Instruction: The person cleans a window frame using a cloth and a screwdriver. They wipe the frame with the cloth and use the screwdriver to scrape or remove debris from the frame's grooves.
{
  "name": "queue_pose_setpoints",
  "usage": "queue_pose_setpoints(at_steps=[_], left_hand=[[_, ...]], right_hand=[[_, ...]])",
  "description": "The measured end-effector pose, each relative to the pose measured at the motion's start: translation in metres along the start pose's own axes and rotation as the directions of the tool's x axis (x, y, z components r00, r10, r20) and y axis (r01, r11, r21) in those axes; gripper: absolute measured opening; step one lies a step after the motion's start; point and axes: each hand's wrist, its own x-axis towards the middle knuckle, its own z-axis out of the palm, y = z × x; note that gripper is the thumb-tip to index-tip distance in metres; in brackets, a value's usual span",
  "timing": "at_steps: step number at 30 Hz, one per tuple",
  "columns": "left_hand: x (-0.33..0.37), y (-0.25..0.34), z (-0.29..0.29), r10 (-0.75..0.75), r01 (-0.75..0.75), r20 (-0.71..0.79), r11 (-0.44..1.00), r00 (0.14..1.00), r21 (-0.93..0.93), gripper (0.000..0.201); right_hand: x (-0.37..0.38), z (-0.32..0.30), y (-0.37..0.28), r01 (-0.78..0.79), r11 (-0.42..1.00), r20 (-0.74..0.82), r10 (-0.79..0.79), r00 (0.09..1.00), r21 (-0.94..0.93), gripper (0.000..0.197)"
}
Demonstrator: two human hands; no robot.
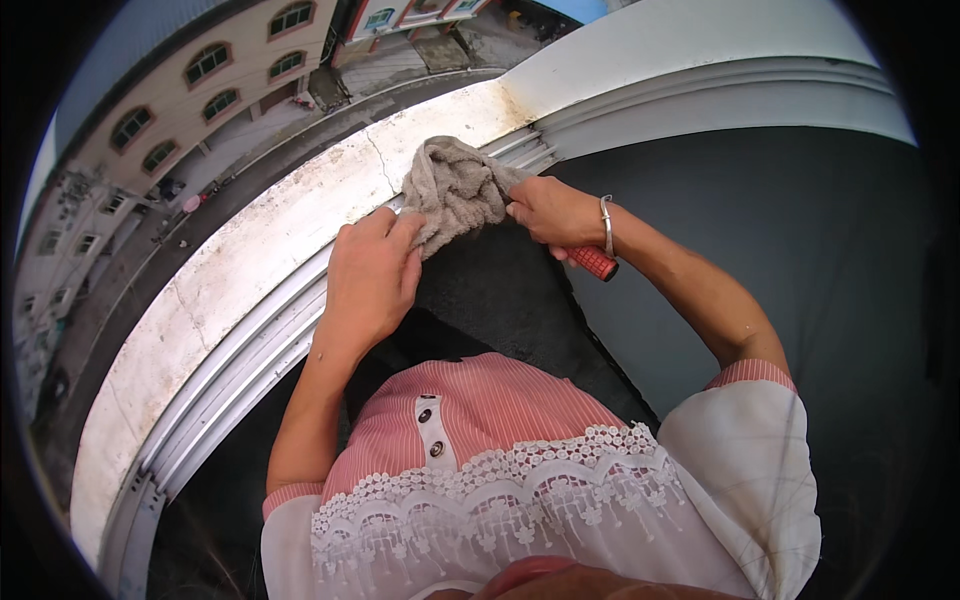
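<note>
A crumpled grey-brown cloth (455, 190) lies bunched over the window's sliding track (250, 365) and the white sill. My left hand (375, 265) is closed on the cloth's left edge, its fingertips at the track. From the right, my right hand (560, 212) grips a tool with a red textured handle (594, 263), whose butt sticks out below the palm. The fingers of that hand also press against the cloth's right corner. The tool's working end is hidden by the hand and the cloth.
The cracked, stained white outer ledge (230, 265) curves past the track, with a drop to a street (300, 155) and buildings (205, 75) beyond. At the right, a white frame (700, 95) borders a dark grey surface (740, 215).
</note>
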Motion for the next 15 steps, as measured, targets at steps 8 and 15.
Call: queue_pose_setpoints(at_steps=[8,15], left_hand=[[0.000,-0.005,-0.001,-0.170,0.144,-0.219,0.981,0.961,-0.131,0.016],[0.024,0.007,-0.005,-0.013,0.191,-0.505,0.934,0.863,0.302,0.012]], right_hand=[[-0.018,0.009,0.070,-0.034,0.484,0.177,-0.254,0.951,0.874,0.063],[-0.028,-0.006,0.139,0.077,0.409,0.080,-0.353,0.932,0.909,0.067]])
